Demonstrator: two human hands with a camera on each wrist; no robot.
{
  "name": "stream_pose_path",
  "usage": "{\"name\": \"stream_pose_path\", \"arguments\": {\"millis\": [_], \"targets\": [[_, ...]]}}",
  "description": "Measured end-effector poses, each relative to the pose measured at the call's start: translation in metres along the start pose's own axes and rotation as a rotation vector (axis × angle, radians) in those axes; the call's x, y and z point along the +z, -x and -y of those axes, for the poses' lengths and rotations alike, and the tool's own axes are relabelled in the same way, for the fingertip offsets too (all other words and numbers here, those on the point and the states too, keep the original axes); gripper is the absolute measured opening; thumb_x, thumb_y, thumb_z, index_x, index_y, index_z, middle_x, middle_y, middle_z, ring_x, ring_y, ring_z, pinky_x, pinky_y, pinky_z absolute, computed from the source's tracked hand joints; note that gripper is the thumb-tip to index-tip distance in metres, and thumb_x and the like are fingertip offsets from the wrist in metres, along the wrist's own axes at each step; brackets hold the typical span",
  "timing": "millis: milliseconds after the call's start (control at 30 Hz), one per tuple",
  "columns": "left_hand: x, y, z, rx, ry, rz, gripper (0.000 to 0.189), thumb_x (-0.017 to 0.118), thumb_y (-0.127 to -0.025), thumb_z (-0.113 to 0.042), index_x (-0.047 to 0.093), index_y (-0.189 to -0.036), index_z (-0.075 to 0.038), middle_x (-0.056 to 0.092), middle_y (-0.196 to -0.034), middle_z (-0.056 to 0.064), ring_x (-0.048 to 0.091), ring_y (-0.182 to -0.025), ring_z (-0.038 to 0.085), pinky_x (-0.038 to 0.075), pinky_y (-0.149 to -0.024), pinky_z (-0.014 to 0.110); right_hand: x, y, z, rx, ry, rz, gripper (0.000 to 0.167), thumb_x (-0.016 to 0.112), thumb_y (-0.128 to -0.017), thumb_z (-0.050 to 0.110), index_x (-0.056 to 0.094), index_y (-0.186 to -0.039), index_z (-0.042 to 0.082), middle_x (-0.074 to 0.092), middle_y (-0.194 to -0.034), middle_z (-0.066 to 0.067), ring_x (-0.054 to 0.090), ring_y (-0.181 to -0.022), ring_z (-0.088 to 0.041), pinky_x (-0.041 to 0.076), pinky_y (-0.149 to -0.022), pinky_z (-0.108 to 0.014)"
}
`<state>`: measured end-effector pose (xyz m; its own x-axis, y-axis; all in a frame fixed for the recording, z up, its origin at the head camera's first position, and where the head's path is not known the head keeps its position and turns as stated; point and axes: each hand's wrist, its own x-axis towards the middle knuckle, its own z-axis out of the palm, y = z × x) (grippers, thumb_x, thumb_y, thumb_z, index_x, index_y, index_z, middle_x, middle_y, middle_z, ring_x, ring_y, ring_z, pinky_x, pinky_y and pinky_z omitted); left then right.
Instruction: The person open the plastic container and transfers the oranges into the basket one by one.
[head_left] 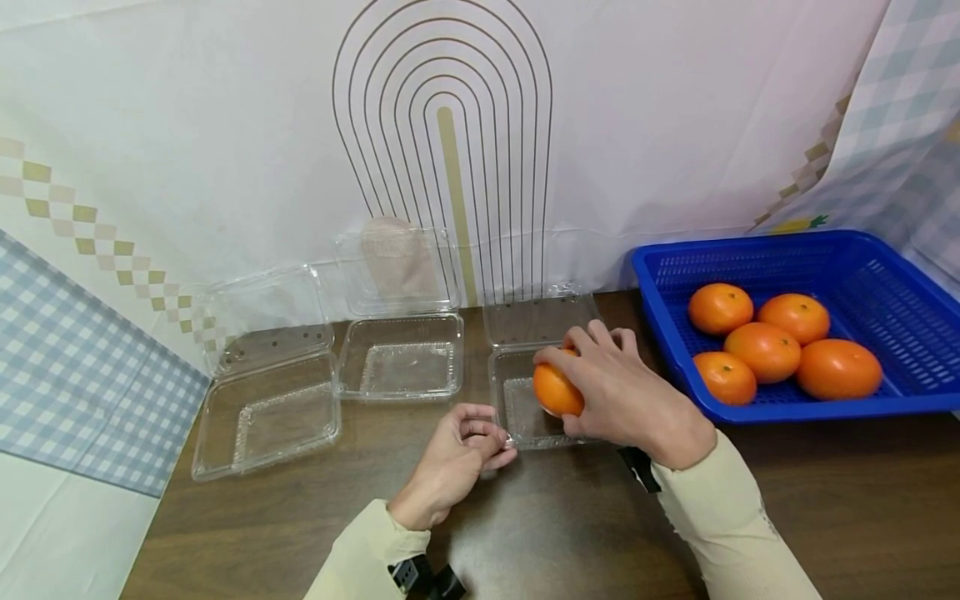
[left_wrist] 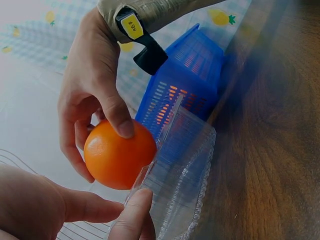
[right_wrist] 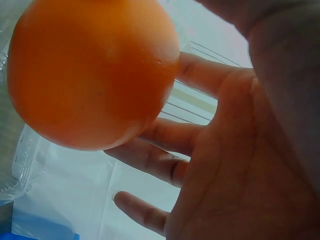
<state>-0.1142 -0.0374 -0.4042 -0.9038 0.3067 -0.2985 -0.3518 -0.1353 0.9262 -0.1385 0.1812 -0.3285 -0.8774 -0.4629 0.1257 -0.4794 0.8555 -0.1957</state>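
Observation:
My right hand (head_left: 626,396) grips an orange (head_left: 557,390) over the rightmost clear plastic clamshell container (head_left: 517,425). In the left wrist view, the thumb lies on one side of the orange (left_wrist: 117,157), just above the container's rim (left_wrist: 145,172). My left hand (head_left: 459,458) pinches the near left corner of that container between thumb and index finger. The right wrist view shows the orange (right_wrist: 92,75) large, with fingers (right_wrist: 160,137) behind it. The container's lid (head_left: 536,323) stands raised at the back; part of its base is hidden by the right hand.
Two more open clamshell containers stand to the left, one in the middle (head_left: 401,392) and one at the far left (head_left: 217,442). On the right, a blue plastic basket (head_left: 911,350) holds several oranges (head_left: 763,352). A patterned cloth (head_left: 637,108) hangs behind the wooden table (head_left: 570,517).

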Motion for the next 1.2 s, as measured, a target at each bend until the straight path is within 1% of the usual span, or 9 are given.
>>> {"name": "stream_pose_path", "arguments": {"millis": [167,467,767,1200], "targets": [[0.0000,-0.0002,0.0004,0.000,0.000,0.000,0.042,0.054,-0.096,0.014,0.036,-0.134,0.012,0.056,-0.098,0.009,0.062,-0.084,0.012,0.065,-0.088,0.027,0.0008,-0.0002,0.0001,-0.007,0.015,-0.009,0.055,0.087,-0.072,0.028,0.065,-0.121,0.023,0.056,-0.103,-0.004,0.045,-0.102,-0.027,0.035,-0.085,-0.047],[0.0003,0.0001,-0.0004,0.004,-0.002,0.002,0.042,0.053,-0.096,0.015,0.036,-0.134,0.012,0.055,-0.098,0.008,0.062,-0.085,0.012,0.065,-0.089,0.027,0.0017,-0.0022,-0.0014,-0.013,0.026,-0.036,0.059,0.087,-0.070,0.036,0.064,-0.123,0.024,0.056,-0.102,-0.002,0.044,-0.101,-0.025,0.035,-0.085,-0.044],[0.0005,0.0007,-0.0008,0.006,-0.003,0.002,0.041,0.053,-0.096,0.015,0.036,-0.134,0.012,0.055,-0.098,0.009,0.062,-0.085,0.012,0.065,-0.089,0.027,0.0015,-0.0030,-0.0033,-0.027,0.022,-0.063,0.060,0.086,-0.069,0.037,0.064,-0.124,0.025,0.058,-0.102,0.000,0.044,-0.101,-0.025,0.035,-0.086,-0.046],[0.0004,0.0002,0.0000,0.006,-0.002,0.003,0.041,0.053,-0.097,0.014,0.036,-0.134,0.011,0.056,-0.098,0.009,0.063,-0.084,0.012,0.065,-0.088,0.027,0.0002,-0.0042,-0.0069,-0.047,0.010,-0.095,0.061,0.086,-0.068,0.038,0.063,-0.124,0.027,0.058,-0.104,0.002,0.044,-0.102,-0.023,0.034,-0.081,-0.039]]}}
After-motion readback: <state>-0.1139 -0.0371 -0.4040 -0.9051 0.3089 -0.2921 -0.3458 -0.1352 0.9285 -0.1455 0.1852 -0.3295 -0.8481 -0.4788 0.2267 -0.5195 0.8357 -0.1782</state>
